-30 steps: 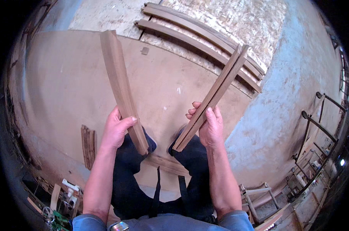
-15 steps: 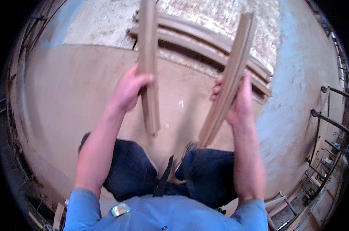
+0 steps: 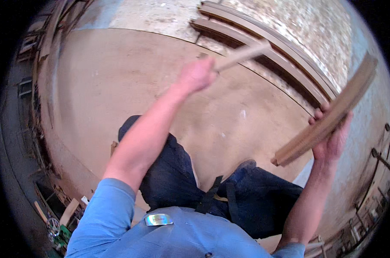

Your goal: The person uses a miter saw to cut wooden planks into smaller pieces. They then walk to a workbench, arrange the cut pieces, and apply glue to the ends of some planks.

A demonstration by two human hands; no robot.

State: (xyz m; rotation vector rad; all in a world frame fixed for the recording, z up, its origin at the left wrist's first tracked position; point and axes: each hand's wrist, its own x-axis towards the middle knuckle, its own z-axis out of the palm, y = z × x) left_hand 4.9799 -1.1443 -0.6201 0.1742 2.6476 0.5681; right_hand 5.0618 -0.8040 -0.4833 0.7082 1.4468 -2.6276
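You're in a woodworking workshop: wooden strips (image 3: 296, 51) lie upper right; a handwheel (image 3: 53, 223) and green machinery (image 3: 66, 233) show lower left.

We have the widest way through over the left half of the brown sheet (image 3: 117, 86), from its left edge across to our left forearm (image 3: 145, 137). A second gap opens over the sheet's middle, between our left hand (image 3: 198, 74) and right hand (image 3: 332, 137), narrowing toward our legs (image 3: 169, 167), which block the near edge. Along the far right edge, the long strips (image 3: 289, 64) form a barrier; the pale strip (image 3: 244, 55) in our left hand overlaps them in view, and we cannot tell if they touch. The thick brown strip (image 3: 352, 94) slants across the right edge, obstructing that side.
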